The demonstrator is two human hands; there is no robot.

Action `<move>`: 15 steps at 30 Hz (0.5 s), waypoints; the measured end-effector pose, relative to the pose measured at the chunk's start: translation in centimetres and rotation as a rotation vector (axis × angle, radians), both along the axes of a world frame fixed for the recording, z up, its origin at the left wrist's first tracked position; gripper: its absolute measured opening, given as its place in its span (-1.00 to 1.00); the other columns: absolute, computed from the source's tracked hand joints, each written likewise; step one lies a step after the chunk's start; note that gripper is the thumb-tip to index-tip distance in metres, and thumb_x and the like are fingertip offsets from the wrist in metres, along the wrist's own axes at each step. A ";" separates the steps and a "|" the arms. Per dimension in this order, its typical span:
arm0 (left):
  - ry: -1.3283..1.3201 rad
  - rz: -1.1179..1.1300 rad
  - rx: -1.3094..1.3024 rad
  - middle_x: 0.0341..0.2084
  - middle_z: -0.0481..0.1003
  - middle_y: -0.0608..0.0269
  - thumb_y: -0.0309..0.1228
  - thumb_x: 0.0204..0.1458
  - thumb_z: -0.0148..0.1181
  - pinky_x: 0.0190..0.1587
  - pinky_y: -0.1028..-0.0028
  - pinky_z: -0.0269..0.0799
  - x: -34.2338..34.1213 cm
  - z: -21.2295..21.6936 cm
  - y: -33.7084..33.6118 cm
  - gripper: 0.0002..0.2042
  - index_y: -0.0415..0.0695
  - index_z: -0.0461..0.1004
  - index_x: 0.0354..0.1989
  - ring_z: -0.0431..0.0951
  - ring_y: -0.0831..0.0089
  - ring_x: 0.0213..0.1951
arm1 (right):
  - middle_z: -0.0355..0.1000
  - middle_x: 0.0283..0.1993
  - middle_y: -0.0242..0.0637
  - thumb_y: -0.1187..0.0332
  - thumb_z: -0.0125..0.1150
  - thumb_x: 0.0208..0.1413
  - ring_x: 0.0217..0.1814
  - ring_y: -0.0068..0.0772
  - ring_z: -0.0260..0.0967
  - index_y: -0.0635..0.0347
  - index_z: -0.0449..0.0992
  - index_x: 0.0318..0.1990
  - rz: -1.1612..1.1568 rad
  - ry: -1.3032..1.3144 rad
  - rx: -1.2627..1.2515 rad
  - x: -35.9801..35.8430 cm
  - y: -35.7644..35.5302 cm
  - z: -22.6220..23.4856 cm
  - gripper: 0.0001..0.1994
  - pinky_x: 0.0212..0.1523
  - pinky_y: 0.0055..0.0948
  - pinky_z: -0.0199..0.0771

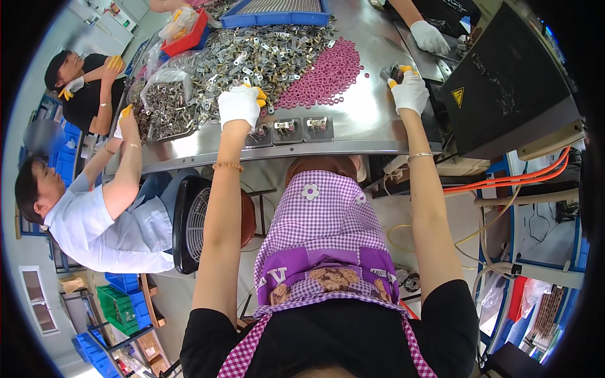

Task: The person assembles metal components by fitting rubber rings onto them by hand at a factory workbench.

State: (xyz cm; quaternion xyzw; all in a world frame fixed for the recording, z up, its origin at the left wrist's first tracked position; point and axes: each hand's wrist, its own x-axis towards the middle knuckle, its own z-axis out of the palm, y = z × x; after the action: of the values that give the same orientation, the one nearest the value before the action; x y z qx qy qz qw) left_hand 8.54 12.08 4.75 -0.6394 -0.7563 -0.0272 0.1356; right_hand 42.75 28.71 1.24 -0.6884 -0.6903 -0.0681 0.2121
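Two hands are at work on the steel table (372, 120), and I see these risks and poses from here:

1. My left hand (239, 106), in a white glove with yellow fingertips, has its fingers curled down at the near edge of the heap of metal terminals (252, 57). I cannot tell whether they pinch a piece or only press on the pile. Just below the knuckles sits a row of three small dark fixture blocks (288, 131), each carrying a metal part.

2. My right hand (409, 91) is closed around a small dark fixture block (396, 72), fingertips wrapped over its top, close beside the black machine housing (504, 82).

3. I judge that a loose grip on the right could let the block tip, since it is held only at the fingertips.

4. The pink rings (324, 72) lie spread between my two hands; a sweep of either wrist could scatter them toward the table edge.

5. The terminals are tangled, so my left fingers could lift several at once.

6. Both forearms are stretched straight forward, wrists level, a bracelet on each.

7. A co-worker's gloved hand (430, 36) works just beyond my right fingers; we could collide.
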 end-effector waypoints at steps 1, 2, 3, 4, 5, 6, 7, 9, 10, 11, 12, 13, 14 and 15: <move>-0.016 -0.016 0.025 -0.39 0.59 0.25 -0.34 -0.06 0.13 -0.31 0.32 0.38 -0.2 0.1 -0.2 -0.84 0.04 0.63 -0.35 0.54 0.20 -0.38 | 0.50 -0.18 -0.23 0.14 0.27 0.02 -0.23 -0.21 0.50 0.05 0.50 -0.06 0.001 0.006 -0.009 0.0 0.0 0.0 -0.65 -0.18 -0.32 0.50; -0.031 -0.032 0.050 -0.38 0.59 0.25 -0.33 -0.06 0.13 -0.30 0.32 0.39 -0.4 0.2 -0.3 -0.84 0.03 0.63 -0.35 0.54 0.19 -0.38 | 0.50 -0.16 -0.24 0.15 0.28 0.02 -0.22 -0.19 0.51 0.04 0.50 -0.04 0.002 0.013 -0.017 -0.1 0.0 0.0 -0.64 -0.17 -0.30 0.50; -0.046 -0.048 0.074 -0.38 0.60 0.24 -0.33 -0.06 0.13 -0.30 0.33 0.39 -0.7 0.3 -0.5 -0.84 0.03 0.63 -0.35 0.54 0.19 -0.38 | 0.51 -0.15 -0.25 0.17 0.28 0.01 -0.20 -0.18 0.51 0.03 0.49 -0.03 0.005 0.020 -0.026 -0.1 -0.1 0.0 -0.63 -0.16 -0.29 0.50; -0.104 -0.027 0.080 -0.37 0.60 0.22 -0.32 -0.04 0.12 -0.28 0.32 0.39 -0.8 0.7 -0.8 -0.84 0.02 0.62 -0.33 0.55 0.17 -0.36 | 0.51 -0.15 -0.25 0.17 0.28 0.01 -0.20 -0.18 0.51 0.03 0.49 -0.03 0.005 0.021 -0.025 -0.1 0.0 0.0 -0.63 -0.16 -0.29 0.50; -0.163 -0.006 0.085 -0.37 0.60 0.20 -0.31 -0.01 0.11 -0.26 0.30 0.40 -0.8 1.1 -1.0 -0.83 0.01 0.61 -0.31 0.55 0.16 -0.35 | 0.50 -0.16 -0.25 0.15 0.28 0.02 -0.22 -0.19 0.51 0.05 0.49 -0.04 0.005 0.021 -0.028 0.0 0.1 0.0 -0.64 -0.17 -0.31 0.50; -0.162 -0.004 0.086 -0.37 0.60 0.20 -0.31 -0.01 0.11 -0.26 0.30 0.40 -0.9 1.4 -1.3 -0.83 0.01 0.61 -0.31 0.55 0.16 -0.35 | 0.49 -0.17 -0.24 0.14 0.28 0.03 -0.23 -0.21 0.50 0.06 0.50 -0.05 0.007 0.022 -0.032 0.0 0.1 -0.1 -0.64 -0.18 -0.32 0.50; -0.268 0.046 0.144 -0.37 0.60 0.20 -0.31 0.01 0.10 -0.25 0.30 0.41 -1.0 1.7 -1.9 -0.82 0.00 0.59 -0.28 0.55 0.15 -0.34 | 0.48 -0.18 -0.24 0.12 0.27 0.03 -0.25 -0.23 0.50 0.07 0.50 -0.07 0.009 0.022 -0.036 -0.1 0.1 -0.1 -0.65 -0.19 -0.34 0.50; -0.468 0.162 0.261 -0.35 0.60 0.19 -0.30 0.07 0.08 -0.23 0.30 0.42 -0.9 1.8 -3.4 -0.81 -0.01 0.55 -0.20 0.56 0.14 -0.34 | 0.47 -0.19 -0.23 0.11 0.27 0.04 -0.26 -0.25 0.49 0.08 0.51 -0.08 0.013 0.025 -0.039 0.0 0.1 -0.1 -0.65 -0.21 -0.35 0.50; -0.562 0.228 0.319 -0.34 0.60 0.18 -0.29 0.09 0.06 -0.23 0.30 0.42 -0.9 1.5 -4.3 -0.80 -0.01 0.53 -0.17 0.56 0.14 -0.33 | 0.47 -0.19 -0.23 0.12 0.27 0.04 -0.26 -0.25 0.49 0.07 0.50 -0.07 0.017 0.027 -0.027 0.2 0.1 0.0 -0.65 -0.20 -0.35 0.50; -0.558 0.229 0.320 -0.34 0.60 0.18 -0.29 0.09 0.06 -0.23 0.30 0.42 -1.1 0.8 -5.1 -0.80 -0.01 0.53 -0.17 0.56 0.14 -0.33 | 0.47 -0.18 -0.24 0.13 0.28 0.04 -0.26 -0.25 0.49 0.06 0.49 -0.06 0.021 0.029 -0.017 0.3 0.0 0.0 -0.65 -0.20 -0.35 0.50; -0.648 0.313 0.357 -0.33 0.59 0.18 -0.31 0.11 0.07 -0.25 0.34 0.43 -1.4 -0.4 -6.0 -0.80 -0.03 0.50 -0.13 0.57 0.18 -0.34 | 0.46 -0.18 -0.24 0.13 0.28 0.04 -0.25 -0.25 0.49 0.05 0.49 -0.05 0.029 0.032 -0.005 0.3 -0.2 0.1 -0.64 -0.19 -0.34 0.49; -0.737 0.397 0.393 -0.33 0.58 0.18 -0.32 0.13 0.07 -0.26 0.38 0.44 -1.8 -1.7 -6.7 -0.79 -0.06 0.48 -0.10 0.57 0.22 -0.35 | 0.46 -0.18 -0.24 0.14 0.28 0.04 -0.25 -0.25 0.49 0.04 0.48 -0.04 0.036 0.035 0.006 0.1 -0.4 0.1 -0.64 -0.18 -0.34 0.49; -0.976 0.344 0.497 -0.32 0.56 0.16 -0.36 0.15 0.05 -0.28 0.43 0.44 -2.2 -3.7 -7.3 -0.79 -0.11 0.45 -0.08 0.57 0.27 -0.36 | 0.46 -0.18 -0.24 0.14 0.28 0.04 -0.25 -0.25 0.49 0.04 0.48 -0.04 0.046 0.035 0.007 -0.1 -0.6 0.2 -0.64 -0.18 -0.34 0.49; -1.213 0.282 0.601 -0.31 0.53 0.13 -0.39 0.18 0.03 -0.31 0.48 0.44 -2.7 -5.6 -7.9 -0.79 -0.15 0.42 -0.05 0.56 0.32 -0.37 | 0.46 -0.17 -0.24 0.15 0.28 0.04 -0.25 -0.25 0.49 0.03 0.48 -0.03 0.053 0.045 0.011 -0.3 -0.8 0.2 -0.64 -0.18 -0.34 0.49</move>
State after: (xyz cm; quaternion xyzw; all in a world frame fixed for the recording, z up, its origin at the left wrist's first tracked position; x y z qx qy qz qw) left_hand 5.80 4.21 -0.80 -0.3413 -0.7341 -0.5706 -0.1377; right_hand 42.41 27.93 1.45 -0.6699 -0.7031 -0.0507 0.2329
